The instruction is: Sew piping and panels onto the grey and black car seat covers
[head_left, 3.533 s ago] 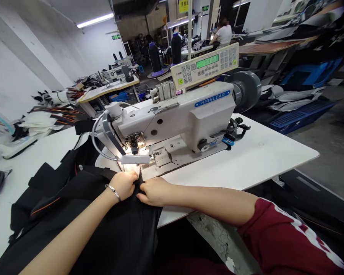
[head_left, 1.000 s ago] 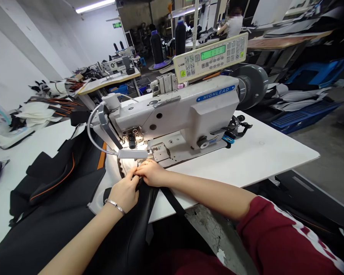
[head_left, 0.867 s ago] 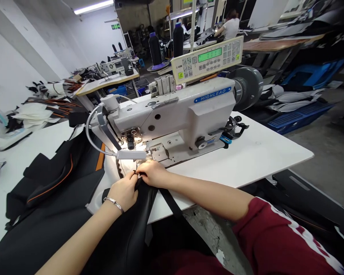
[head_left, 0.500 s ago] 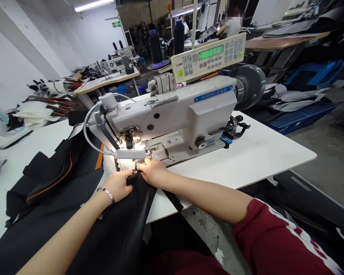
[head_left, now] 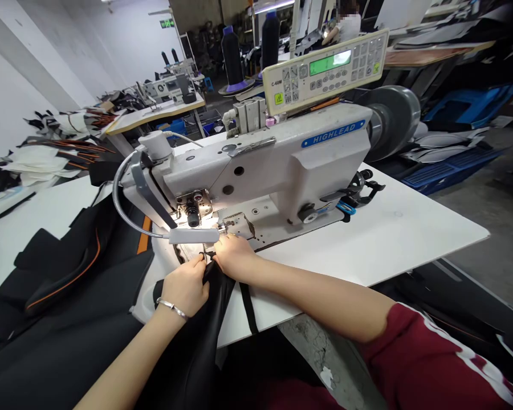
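A grey sewing machine (head_left: 256, 171) stands on a white table. Under its lit needle area, my left hand (head_left: 186, 285), with a silver bracelet at the wrist, pinches the edge of black fabric (head_left: 205, 336). Close beside it on the right, my right hand (head_left: 235, 256) presses and grips the same fabric near the presser foot, its fingertips partly behind the lamp bar (head_left: 194, 236). The fabric hangs over the table's front edge and spreads left. A narrow black strip (head_left: 248, 307) hangs down below my right wrist.
Black pieces with orange piping (head_left: 68, 279) lie on the left of the white table (head_left: 367, 245). A control panel (head_left: 325, 71) and thread cones (head_left: 233, 62) rise behind the machine. Farther back, a person (head_left: 346, 25) sits near other work tables.
The view has shifted slightly. My left hand has moved a little right and turned more upright, closer to my right hand. The black strip now hangs straighter. Both hands still hold the fabric.
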`<state>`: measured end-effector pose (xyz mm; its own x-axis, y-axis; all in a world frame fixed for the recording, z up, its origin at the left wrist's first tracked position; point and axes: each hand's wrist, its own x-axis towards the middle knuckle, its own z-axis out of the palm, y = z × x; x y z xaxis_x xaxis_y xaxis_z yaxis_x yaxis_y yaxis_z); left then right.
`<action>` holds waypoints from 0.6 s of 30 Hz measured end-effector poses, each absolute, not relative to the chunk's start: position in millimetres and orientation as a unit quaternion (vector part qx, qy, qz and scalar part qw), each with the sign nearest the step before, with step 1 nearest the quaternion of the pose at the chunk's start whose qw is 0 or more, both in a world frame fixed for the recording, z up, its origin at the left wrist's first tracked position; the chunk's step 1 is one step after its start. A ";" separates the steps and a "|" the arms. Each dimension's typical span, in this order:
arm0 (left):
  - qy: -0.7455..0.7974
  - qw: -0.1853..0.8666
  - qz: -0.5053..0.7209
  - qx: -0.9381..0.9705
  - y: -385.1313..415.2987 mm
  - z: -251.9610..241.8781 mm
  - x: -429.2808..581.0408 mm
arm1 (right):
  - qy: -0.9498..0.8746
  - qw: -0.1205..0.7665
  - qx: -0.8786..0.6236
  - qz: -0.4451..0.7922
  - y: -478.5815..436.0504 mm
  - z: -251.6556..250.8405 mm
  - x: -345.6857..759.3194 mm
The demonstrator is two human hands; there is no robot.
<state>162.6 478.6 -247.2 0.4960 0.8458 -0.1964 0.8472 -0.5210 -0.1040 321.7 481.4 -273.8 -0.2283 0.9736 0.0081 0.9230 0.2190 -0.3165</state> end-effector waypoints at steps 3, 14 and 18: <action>0.468 -0.001 -0.108 0.877 490.2 -247.1 162.0 | -0.772 0.114 -0.614 0.121 489.3 -276.2 319.3; 0.376 -0.002 -0.030 0.926 524.2 -261.1 141.0 | -0.776 0.185 -0.596 0.097 502.5 -288.9 314.0; 0.391 0.038 -0.025 0.919 532.7 -253.7 140.3 | -0.832 0.163 -0.528 0.056 496.0 -288.3 321.7</action>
